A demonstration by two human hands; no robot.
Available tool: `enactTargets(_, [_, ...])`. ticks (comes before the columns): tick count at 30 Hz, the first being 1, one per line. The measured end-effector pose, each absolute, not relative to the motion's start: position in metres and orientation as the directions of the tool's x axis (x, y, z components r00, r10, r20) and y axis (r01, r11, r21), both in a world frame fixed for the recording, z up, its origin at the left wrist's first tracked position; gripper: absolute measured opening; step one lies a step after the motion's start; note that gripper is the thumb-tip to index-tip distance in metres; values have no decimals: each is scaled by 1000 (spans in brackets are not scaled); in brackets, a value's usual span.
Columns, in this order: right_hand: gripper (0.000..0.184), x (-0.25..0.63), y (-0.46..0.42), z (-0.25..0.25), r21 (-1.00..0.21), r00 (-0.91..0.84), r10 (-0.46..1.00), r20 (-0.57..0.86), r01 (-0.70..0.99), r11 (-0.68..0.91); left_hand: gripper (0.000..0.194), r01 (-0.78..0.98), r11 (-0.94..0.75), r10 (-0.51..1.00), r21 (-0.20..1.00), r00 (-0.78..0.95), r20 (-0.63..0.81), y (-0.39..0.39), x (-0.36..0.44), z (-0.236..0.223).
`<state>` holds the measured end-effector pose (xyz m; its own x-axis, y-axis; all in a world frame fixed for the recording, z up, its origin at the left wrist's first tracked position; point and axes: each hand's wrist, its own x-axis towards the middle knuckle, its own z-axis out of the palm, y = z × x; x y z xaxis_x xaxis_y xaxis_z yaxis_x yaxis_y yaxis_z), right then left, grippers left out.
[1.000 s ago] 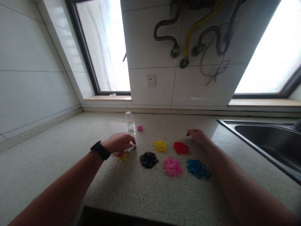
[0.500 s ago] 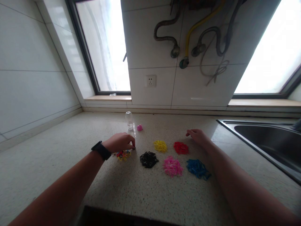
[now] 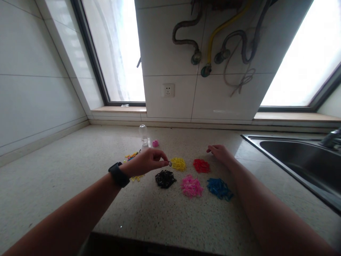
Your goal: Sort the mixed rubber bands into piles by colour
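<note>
My left hand (image 3: pixel 149 160), with a black watch on the wrist, pinches a small black rubber band (image 3: pixel 169 164) just above the black pile (image 3: pixel 165 178). Behind that hand lies a mixed-colour heap of bands (image 3: pixel 132 156). Sorted piles sit on the speckled counter (image 3: pixel 80 177): yellow (image 3: pixel 178 163), red (image 3: pixel 201 165), pink (image 3: pixel 191 186) and blue (image 3: pixel 218 187). My right hand (image 3: pixel 220 153) rests on the counter behind the red pile, fingers loosely spread, holding nothing.
A small clear bottle (image 3: pixel 143 134) and a pink cap (image 3: pixel 155 143) stand further back. A steel sink (image 3: pixel 298 160) fills the right side. On the tiled wall are a socket (image 3: pixel 167 90) and hoses (image 3: pixel 213 46), with windows on both sides.
My left hand lifted from the mixed heap and moved right, carrying one black band to above the black pile. The view shifted slightly. My right hand stayed put.
</note>
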<state>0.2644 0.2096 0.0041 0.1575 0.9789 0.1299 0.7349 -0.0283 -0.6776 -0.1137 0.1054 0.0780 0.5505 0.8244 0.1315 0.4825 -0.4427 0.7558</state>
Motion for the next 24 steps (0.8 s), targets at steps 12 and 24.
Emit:
enactTargets(12, [47, 267, 212, 0, -772, 150, 978, 147, 636, 19, 30, -93, -69, 859, 993, 501, 107, 63, -70, 90])
enactTargets(24, [43, 266, 211, 2, -764, 167, 974, 155, 645, 11, 16, -461, 263, 801, 848, 594, 74, 30, -58, 110])
